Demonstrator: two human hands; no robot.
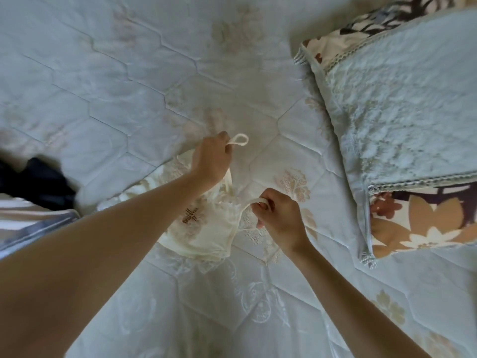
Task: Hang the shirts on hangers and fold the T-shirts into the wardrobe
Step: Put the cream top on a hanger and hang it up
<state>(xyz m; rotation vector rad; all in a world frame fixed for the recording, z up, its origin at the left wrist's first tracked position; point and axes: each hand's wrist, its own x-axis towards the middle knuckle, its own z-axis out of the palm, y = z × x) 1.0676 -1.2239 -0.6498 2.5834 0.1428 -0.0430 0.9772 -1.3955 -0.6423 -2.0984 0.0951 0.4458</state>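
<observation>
Gripping one strap each, left hand (210, 161) and right hand (280, 215) hold cream top (206, 228) straps-away.

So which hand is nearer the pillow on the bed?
Right. The right hand pinches a strap of the cream top just short of the pillow; the left hand grips the other strap farther away.

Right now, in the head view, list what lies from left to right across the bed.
Dark garment → left hand gripping one strap → cream lace top → right hand gripping the other strap → pale blue pillow.
</observation>
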